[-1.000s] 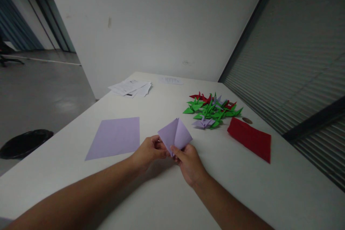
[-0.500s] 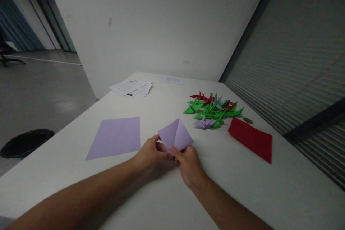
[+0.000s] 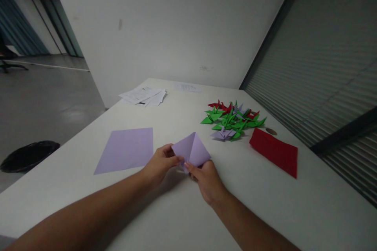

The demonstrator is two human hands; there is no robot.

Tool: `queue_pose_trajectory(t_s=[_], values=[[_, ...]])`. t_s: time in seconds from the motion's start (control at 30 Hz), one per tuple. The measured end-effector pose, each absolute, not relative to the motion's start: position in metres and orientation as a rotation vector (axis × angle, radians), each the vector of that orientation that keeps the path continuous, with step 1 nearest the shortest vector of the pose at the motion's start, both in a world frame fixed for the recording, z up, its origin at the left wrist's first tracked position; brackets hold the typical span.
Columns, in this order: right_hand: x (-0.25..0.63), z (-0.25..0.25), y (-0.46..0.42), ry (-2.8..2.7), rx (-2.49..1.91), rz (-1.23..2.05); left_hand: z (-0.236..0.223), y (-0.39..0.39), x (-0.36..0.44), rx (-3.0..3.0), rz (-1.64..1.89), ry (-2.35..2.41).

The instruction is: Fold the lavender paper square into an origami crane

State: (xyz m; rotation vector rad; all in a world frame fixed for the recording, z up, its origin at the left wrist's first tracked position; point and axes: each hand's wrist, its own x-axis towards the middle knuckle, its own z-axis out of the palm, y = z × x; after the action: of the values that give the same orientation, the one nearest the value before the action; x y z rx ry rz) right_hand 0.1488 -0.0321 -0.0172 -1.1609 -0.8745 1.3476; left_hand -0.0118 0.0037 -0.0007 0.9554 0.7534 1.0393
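A folded piece of purple origami paper (image 3: 193,150), creased down its middle, is held between both hands just above the white table. My left hand (image 3: 163,163) pinches its left side, with the thumb laid on the front. My right hand (image 3: 205,176) grips the lower right, its thumb pressing near the bottom corner while the other fingers are mostly hidden behind. To the left of my left hand, a flat purple sheet (image 3: 126,149) lies on the table.
Several folded paper cranes (image 3: 232,121) in green, red and purple are heaped at the right. Red sheets (image 3: 274,151) lie nearer, beside a brown round object (image 3: 271,131). Printed papers (image 3: 144,95) rest at the far left. A black-lined bin (image 3: 29,156) stands beyond the left edge.
My left hand has moved up a little along the folded paper, its thumb now on the front left side. The right hand stays nearly in place.
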Motion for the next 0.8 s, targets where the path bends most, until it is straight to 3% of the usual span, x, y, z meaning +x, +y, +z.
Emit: queue_pose_trajectory(t_s=[0.23,0.53,0.8], values=[[0.152,-0.018,-0.034,-0.935,-1.162,1.479,-0.002,0.009,-0.017,0.989,1.118,0.867],[0.163,-0.012,-0.029,-1.052,-1.18,1.411,0.005,0.007,-0.018,1.06,1.013,0.892],[0.169,-0.042,-0.024,-1.218,-1.353,1.38,0.01,0.008,-0.02,1.066,0.981,0.967]])
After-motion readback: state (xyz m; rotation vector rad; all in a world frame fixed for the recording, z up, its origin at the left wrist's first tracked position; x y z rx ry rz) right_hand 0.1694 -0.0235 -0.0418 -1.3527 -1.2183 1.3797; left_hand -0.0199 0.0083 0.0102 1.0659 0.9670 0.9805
